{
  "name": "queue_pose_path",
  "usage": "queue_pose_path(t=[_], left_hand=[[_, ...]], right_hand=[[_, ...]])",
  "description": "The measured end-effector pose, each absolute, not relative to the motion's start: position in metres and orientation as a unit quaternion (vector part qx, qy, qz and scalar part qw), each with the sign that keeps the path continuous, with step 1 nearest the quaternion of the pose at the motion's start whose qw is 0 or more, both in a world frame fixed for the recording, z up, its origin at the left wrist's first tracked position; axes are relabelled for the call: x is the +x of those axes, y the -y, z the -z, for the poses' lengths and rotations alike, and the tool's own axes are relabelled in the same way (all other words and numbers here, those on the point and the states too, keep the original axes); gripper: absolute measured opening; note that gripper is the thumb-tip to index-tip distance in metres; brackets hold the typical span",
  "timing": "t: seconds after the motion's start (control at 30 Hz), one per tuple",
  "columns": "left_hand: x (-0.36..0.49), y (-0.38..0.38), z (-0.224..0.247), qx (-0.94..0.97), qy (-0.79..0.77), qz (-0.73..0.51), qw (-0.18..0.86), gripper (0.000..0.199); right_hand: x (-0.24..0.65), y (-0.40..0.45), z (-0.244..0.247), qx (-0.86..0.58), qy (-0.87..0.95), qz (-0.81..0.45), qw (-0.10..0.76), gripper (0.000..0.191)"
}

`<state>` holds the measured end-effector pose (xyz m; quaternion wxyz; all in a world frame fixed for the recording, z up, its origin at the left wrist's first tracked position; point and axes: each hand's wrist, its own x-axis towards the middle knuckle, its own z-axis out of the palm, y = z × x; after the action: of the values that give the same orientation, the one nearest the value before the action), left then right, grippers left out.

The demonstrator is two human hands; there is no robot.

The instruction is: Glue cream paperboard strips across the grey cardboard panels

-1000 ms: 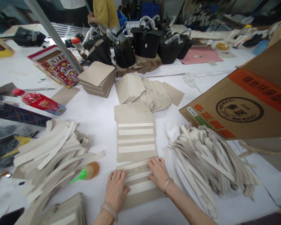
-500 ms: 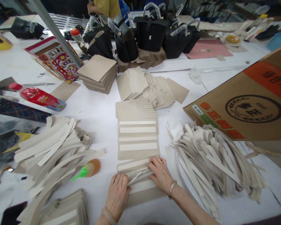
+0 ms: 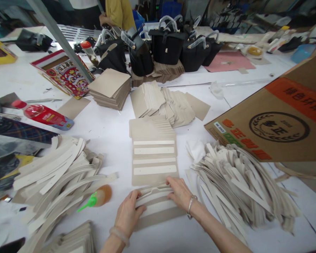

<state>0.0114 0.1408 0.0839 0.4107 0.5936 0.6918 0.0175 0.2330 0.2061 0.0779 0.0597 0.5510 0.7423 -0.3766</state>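
A beige board (image 3: 160, 219) with pale strips across it lies on the table in front of me. Its far part is bent up into a raised fold. My left hand (image 3: 126, 212) grips the fold's left end between thumb and fingers, while my right hand (image 3: 183, 195) pinches the right end. The fingertips partly hide the board's edges. Just beyond, overlapping beige boards (image 3: 155, 180) lie in a fanned row, the nearest ones bearing white strips. Left of my left hand, a glue bottle (image 3: 105, 194) with a green nozzle lies on its side.
Loose pale strips are heaped at left (image 3: 60, 175) and right (image 3: 237, 182). A cardboard carton (image 3: 237, 123) leans in from the right. Board stacks (image 3: 109, 84) and black handbags (image 3: 165, 47) stand farther back. A red bottle (image 3: 46, 114) lies left. A person in yellow (image 3: 119, 14) stands behind.
The board's far part, flat beyond the raised crease before, is now lifted in the fold. My left hand has turned, showing its thumb, and shifted slightly left. The view has tilted up a little.
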Motion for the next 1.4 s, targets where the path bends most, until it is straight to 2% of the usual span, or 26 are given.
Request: queue_pose_path(t=[0.13,0.43,0.57,0.7,0.93,1.07,1.13,1.23,1.4], left_hand=[[0.015,-0.155,-0.076,0.622,-0.700,0.024,0.351,0.031],[0.019,-0.167,-0.081,0.672,-0.686,0.060,0.273,0.023],[0.017,-0.171,-0.078,0.670,-0.681,0.053,0.291,0.027],[0.020,-0.172,-0.082,0.649,-0.679,0.075,0.334,0.020],[0.019,-0.178,-0.100,0.616,-0.666,0.090,0.411,0.022],[0.012,-0.217,-0.101,0.643,-0.666,0.031,0.376,0.021],[0.011,-0.242,-0.099,0.660,-0.668,0.032,0.341,0.028],[0.012,-0.271,-0.092,0.665,-0.674,0.052,0.317,0.043],[0.016,-0.283,-0.083,0.671,-0.672,0.081,0.304,0.044]], right_hand=[[0.224,-0.220,-0.070,0.546,-0.765,0.330,0.085,0.029],[0.221,-0.217,-0.062,0.552,-0.788,0.261,0.079,0.031],[0.221,-0.217,-0.065,0.548,-0.794,0.254,0.068,0.032],[0.224,-0.216,-0.068,0.543,-0.795,0.263,0.070,0.031],[0.234,-0.213,-0.082,0.567,-0.743,0.355,0.018,0.023],[0.231,-0.248,-0.085,0.570,-0.747,0.342,-0.012,0.033],[0.227,-0.270,-0.083,0.572,-0.754,0.324,-0.003,0.037],[0.219,-0.295,-0.077,0.580,-0.755,0.304,0.025,0.034],[0.213,-0.304,-0.070,0.588,-0.754,0.291,0.034,0.027]])
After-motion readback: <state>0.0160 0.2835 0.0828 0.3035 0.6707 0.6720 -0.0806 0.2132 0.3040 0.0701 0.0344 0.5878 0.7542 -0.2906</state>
